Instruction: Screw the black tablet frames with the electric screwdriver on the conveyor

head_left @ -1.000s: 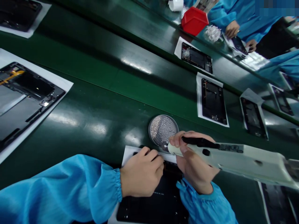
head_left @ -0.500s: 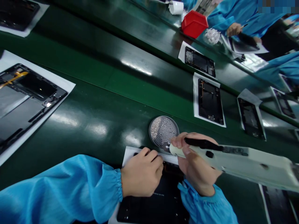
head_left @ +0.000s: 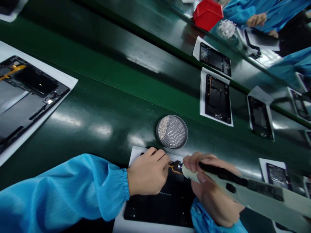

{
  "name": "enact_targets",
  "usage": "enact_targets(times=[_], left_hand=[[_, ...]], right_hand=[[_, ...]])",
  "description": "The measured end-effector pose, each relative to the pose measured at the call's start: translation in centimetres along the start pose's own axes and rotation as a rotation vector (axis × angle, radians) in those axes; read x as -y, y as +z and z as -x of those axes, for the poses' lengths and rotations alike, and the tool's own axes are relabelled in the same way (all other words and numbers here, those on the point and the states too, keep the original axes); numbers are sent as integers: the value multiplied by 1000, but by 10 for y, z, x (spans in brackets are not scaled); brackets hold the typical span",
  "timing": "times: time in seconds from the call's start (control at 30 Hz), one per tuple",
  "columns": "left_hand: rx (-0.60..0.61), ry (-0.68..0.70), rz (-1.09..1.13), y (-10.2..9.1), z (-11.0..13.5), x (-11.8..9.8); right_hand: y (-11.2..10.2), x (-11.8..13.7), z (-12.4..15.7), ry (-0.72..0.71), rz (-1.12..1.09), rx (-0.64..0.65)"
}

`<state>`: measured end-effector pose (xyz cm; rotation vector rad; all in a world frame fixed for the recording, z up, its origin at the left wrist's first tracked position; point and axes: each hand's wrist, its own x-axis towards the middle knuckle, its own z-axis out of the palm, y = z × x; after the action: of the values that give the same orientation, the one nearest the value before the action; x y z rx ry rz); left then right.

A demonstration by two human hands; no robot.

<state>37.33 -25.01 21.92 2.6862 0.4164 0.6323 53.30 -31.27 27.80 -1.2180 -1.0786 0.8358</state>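
Observation:
My right hand (head_left: pixel 209 187) is wrapped round a pale electric screwdriver (head_left: pixel 255 194) with a black lever; its metal tip (head_left: pixel 177 166) points left over the top edge of a black tablet body (head_left: pixel 160 202) lying on a white sheet. My left hand (head_left: pixel 148 173) is curled, fingers pressed on the tablet's upper edge right beside the screwdriver tip. A round metal dish of small screws (head_left: pixel 172 131) sits just beyond both hands on the green belt (head_left: pixel 109 97).
Another open tablet on white paper (head_left: pixel 26 97) lies at the left. More tablets on sheets (head_left: pixel 216 97) (head_left: pixel 259 118) (head_left: pixel 215 58) run along the far side. A red bin (head_left: pixel 207 14) and a co-worker's hands (head_left: pixel 256 20) in blue sleeves are at the top right.
The screwdriver tip has come off the screw dish and moved down to the tablet's top edge beside my left fingers. The view has shifted slightly.

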Motion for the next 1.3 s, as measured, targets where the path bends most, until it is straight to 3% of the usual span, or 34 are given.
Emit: enact_targets(times=[1.3], left_hand=[[12,4,6,0,0,-1]], right_hand=[[2,-2,-2,17,40,0]])
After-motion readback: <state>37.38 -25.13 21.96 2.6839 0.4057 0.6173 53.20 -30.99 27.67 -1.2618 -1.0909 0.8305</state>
